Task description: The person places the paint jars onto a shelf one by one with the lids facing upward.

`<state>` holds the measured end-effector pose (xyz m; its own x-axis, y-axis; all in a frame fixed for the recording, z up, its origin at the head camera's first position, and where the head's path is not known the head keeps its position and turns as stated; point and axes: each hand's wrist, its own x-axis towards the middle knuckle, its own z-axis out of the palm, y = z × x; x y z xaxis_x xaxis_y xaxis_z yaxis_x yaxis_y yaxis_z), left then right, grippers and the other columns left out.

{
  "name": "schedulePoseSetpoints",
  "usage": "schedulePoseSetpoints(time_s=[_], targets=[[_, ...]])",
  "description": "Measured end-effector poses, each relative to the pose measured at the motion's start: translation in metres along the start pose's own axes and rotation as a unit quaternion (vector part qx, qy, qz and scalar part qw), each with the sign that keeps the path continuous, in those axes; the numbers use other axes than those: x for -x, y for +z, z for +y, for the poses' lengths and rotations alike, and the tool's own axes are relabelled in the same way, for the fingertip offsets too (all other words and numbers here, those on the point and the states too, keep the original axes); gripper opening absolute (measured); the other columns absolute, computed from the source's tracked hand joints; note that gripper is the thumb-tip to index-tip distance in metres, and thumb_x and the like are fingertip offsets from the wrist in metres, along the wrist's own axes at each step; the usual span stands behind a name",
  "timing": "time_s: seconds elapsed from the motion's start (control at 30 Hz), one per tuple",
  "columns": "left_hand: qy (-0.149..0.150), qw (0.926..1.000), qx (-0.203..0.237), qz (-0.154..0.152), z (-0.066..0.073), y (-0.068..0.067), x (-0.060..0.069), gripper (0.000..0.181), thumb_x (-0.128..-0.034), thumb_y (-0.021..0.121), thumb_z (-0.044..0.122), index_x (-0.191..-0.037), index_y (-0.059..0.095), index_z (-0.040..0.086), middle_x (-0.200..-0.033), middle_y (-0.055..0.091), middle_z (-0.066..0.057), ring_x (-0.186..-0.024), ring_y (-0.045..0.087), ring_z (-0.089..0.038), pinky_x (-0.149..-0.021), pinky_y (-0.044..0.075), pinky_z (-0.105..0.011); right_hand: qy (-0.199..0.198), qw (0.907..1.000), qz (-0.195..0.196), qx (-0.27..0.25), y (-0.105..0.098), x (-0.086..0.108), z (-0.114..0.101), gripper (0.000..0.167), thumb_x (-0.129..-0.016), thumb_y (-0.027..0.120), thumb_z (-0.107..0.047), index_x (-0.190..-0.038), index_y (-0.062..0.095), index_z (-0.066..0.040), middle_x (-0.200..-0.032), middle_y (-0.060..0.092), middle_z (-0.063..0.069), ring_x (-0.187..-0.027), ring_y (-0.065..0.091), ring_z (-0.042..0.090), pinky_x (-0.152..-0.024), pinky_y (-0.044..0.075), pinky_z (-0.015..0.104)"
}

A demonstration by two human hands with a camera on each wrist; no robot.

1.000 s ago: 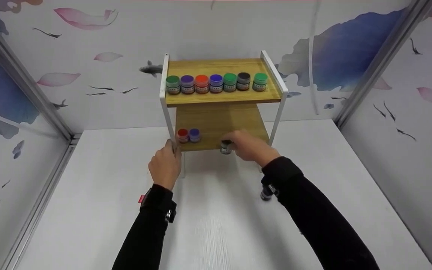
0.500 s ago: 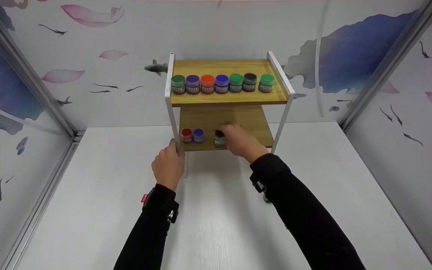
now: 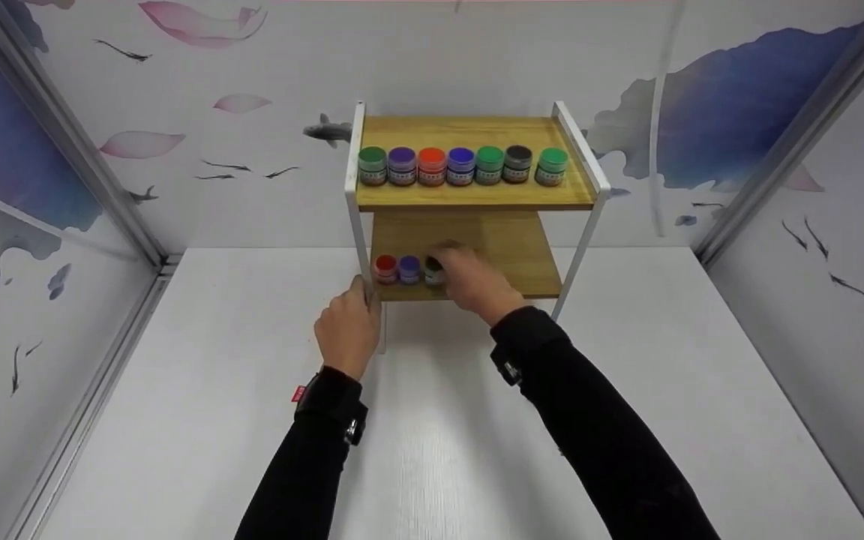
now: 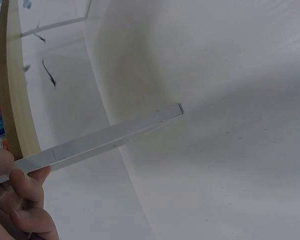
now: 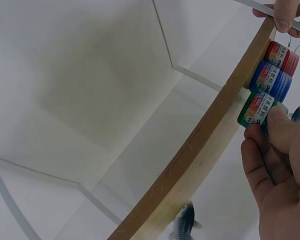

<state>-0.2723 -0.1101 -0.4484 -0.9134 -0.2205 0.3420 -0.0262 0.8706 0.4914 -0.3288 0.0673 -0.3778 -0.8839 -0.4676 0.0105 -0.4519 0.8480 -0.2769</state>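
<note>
Left hand (image 3: 348, 326): fingers curled round the near-left post (image 4: 100, 142) of the rack, probably to steady it; right hand (image 3: 477, 281): green jar (image 5: 255, 109) pinched upright between thumb and fingers, likely for fine control beneath the upper shelf (image 3: 462, 129); location: near edge of the lower shelf (image 3: 514, 259), just right of the blue jar (image 3: 409, 270), contact uncertain; red jar (image 3: 385, 270), leftmost there; above, seven lidded jars (image 3: 432, 166) in a row, labels facing near, presumably for legibility.
</note>
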Motion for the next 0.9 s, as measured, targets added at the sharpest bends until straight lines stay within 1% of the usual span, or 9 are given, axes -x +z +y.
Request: schedulePoseSetpoints(time_s=[0.23,0.4,0.5,0.73,0.9], targets=[[0.007,0.9999,0.003,0.009,0.0014,-0.0005,0.0007,0.018,-0.0979,0.056,0.024,-0.096,0.063,0.007,-0.073,0.068,-0.009,-0.056,0.056,-0.019,-0.046,0.042,-0.034,0.007,0.9996,0.002,0.027,0.0028,-0.0028,0.0003,0.043,-0.097,0.056,-0.008,-0.14,0.049,-0.009,-0.139,0.054,0.011,-0.129,0.053,0.026,-0.11,0.041,0.042],[0.003,0.9999,0.0,0.01,0.0,0.0,0.0,0.018,-0.0978,0.056,0.024,-0.093,0.062,0.008,-0.069,0.064,-0.008,-0.055,0.051,-0.018,-0.045,0.038,-0.033,0.013,0.9997,-0.005,0.02,0.0043,-0.0042,-0.0006,0.042,-0.099,0.054,-0.009,-0.14,0.048,-0.009,-0.14,0.054,0.011,-0.131,0.05,0.027,-0.111,0.038,0.045],[0.001,1.0,-0.002,0.009,-0.0004,0.0003,-0.0003,0.018,-0.0977,0.056,0.024,-0.094,0.062,0.008,-0.069,0.064,-0.007,-0.055,0.051,-0.018,-0.045,0.039,-0.032,0.016,0.9998,-0.007,0.014,0.0054,-0.0048,-0.0013,0.041,-0.099,0.054,-0.01,-0.14,0.048,-0.01,-0.14,0.053,0.011,-0.131,0.05,0.027,-0.112,0.037,0.045],[-0.001,1.0,0.0,0.005,-0.0002,0.0014,0.0,0.019,-0.0978,0.057,0.025,-0.094,0.062,0.008,-0.071,0.066,-0.008,-0.056,0.052,-0.018,-0.046,0.038,-0.032,0.02,0.9997,-0.001,0.016,0.0084,-0.0044,-0.0013,0.042,-0.099,0.053,-0.008,-0.141,0.048,-0.01,-0.139,0.054,0.011,-0.129,0.052,0.025,-0.111,0.04,0.042],[0.001,0.9999,0.007,0.009,-0.0011,0.0024,0.0001,0.019,-0.0979,0.057,0.026,-0.091,0.061,0.008,-0.068,0.064,-0.006,-0.055,0.05,-0.018,-0.045,0.034,-0.03,0.013,0.9999,-0.001,-0.001,0.0071,-0.0031,0.0007,0.047,-0.1,0.05,-0.006,-0.145,0.043,-0.012,-0.144,0.049,0.012,-0.133,0.048,0.026,-0.112,0.039,0.041]])
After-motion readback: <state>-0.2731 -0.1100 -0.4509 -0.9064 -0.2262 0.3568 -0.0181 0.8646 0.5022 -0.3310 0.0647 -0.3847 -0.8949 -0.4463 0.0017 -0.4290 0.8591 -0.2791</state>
